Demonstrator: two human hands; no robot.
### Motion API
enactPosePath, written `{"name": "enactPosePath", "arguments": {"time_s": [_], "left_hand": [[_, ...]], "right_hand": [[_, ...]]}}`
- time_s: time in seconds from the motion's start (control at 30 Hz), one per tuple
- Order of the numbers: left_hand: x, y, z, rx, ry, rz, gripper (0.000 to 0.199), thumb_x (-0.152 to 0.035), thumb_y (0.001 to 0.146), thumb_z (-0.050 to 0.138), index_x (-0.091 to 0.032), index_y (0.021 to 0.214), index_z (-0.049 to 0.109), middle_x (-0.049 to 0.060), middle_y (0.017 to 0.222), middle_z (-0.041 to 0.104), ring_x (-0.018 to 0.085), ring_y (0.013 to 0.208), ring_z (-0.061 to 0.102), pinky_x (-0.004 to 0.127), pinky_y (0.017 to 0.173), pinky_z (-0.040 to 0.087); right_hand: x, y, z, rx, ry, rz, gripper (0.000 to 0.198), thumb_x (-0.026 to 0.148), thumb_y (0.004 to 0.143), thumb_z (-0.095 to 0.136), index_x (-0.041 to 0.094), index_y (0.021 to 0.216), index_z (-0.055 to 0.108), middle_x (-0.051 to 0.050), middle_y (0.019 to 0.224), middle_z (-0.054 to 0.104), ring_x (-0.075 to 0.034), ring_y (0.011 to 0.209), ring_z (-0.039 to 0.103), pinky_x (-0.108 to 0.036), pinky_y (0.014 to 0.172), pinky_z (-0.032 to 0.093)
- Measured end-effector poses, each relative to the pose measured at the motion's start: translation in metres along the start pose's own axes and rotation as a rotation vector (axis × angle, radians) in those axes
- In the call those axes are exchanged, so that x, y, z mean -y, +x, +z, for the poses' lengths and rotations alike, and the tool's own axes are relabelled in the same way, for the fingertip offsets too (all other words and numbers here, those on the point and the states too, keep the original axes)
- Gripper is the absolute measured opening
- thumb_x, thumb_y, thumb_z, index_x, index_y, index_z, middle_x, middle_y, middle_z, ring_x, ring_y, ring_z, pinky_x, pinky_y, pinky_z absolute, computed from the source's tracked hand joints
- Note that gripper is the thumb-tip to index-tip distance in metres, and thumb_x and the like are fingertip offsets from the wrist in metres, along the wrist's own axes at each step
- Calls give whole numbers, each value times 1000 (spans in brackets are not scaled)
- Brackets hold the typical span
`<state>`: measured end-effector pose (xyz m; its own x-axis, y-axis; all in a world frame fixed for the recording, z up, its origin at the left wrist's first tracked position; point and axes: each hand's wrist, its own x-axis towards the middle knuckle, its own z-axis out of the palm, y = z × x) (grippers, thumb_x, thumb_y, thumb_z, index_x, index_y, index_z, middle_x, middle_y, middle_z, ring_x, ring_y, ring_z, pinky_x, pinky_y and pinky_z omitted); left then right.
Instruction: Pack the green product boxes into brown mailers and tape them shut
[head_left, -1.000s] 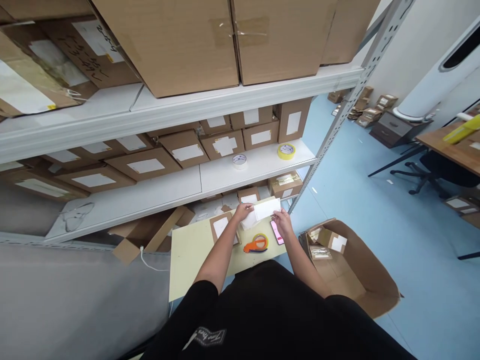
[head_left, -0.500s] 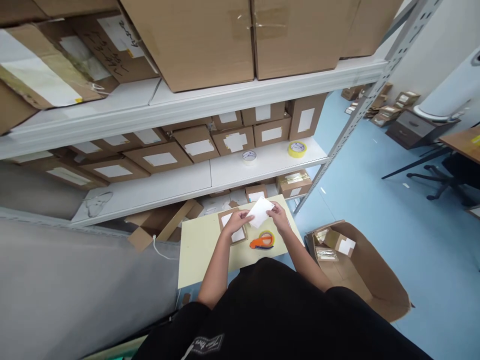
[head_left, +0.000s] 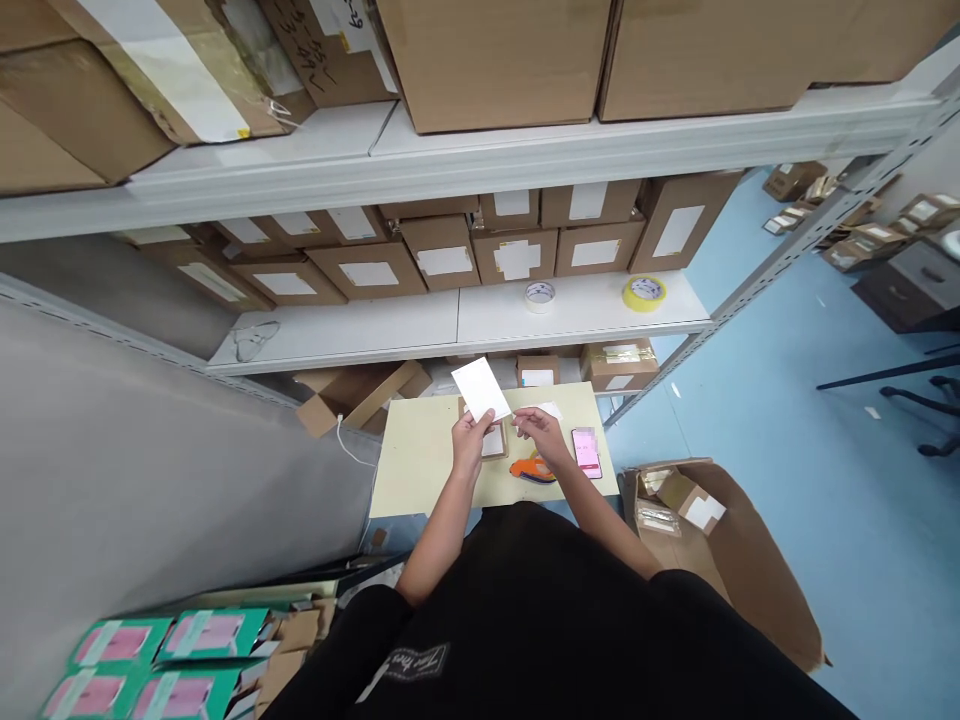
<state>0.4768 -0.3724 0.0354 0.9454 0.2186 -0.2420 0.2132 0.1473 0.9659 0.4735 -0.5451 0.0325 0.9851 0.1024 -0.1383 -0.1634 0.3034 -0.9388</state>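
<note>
Stockroom / packing area w/ office corner. White metal shelving rack [head_left: 480, 165] stacked w/ labelled brown cardboard boxes [head_left: 442, 262], yellow tape roll [head_left: 644, 291] on a shelf, orange tape dispenser [head_left: 531, 470] on the pale yellow counter [head_left: 420, 460], open carton [head_left: 739, 560] on blue floor, black office chair [head_left: 934, 400] far right.

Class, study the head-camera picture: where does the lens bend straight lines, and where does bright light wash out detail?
Head view: wide-angle bowing curves the upper shelf edge; the white sheet in the left hand is bleached blank; the phone screen glows pink, unreadable.
</note>
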Motion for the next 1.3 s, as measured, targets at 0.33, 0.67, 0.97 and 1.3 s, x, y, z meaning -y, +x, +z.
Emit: {"name": "enactPosePath", "arguments": {"time_s": [0.33, 0.67, 0.97, 1.3], "left_hand": [[0, -2, 24, 91, 38, 1, 59, -55, 77, 82, -13, 116, 75, 16, 113, 78, 25, 93, 75, 35, 79, 57], [0, -6, 26, 10, 223, 47, 84, -50, 74, 86, -20, 145, 56, 15, 124, 72, 25, 104, 71, 35, 87, 56], [-17, -10, 26, 278, 260, 99, 46, -58, 83, 74, -18, 104, 80, 11, 107, 78, 28, 102, 71, 36, 86, 57], [-21, -24, 22, 389, 45, 93, 63, -72, 80, 71, -15, 107, 78, 11, 100, 77, 27, 98, 69, 35, 84, 56]], "right_hand": [[18, -8, -10, -70, 19, -55, 18, 41, 79, 78, 24, 84, 77, -2, 82, 74, -16, 69, 60, -32, 71, 51], [20, -11, -10, -22, 39, -59, 25, 48, 82, 77, 24, 80, 72, -1, 78, 70, -16, 70, 59, -30, 71, 50], [21, -17, -6, 84, 47, -82, 25, 49, 84, 79, 24, 88, 74, -1, 80, 69, -18, 77, 63, -33, 79, 53], [13, -17, -10, 51, 90, -25, 27, 48, 83, 78, 23, 86, 67, 0, 78, 71, -17, 73, 69, -27, 64, 51]]}}
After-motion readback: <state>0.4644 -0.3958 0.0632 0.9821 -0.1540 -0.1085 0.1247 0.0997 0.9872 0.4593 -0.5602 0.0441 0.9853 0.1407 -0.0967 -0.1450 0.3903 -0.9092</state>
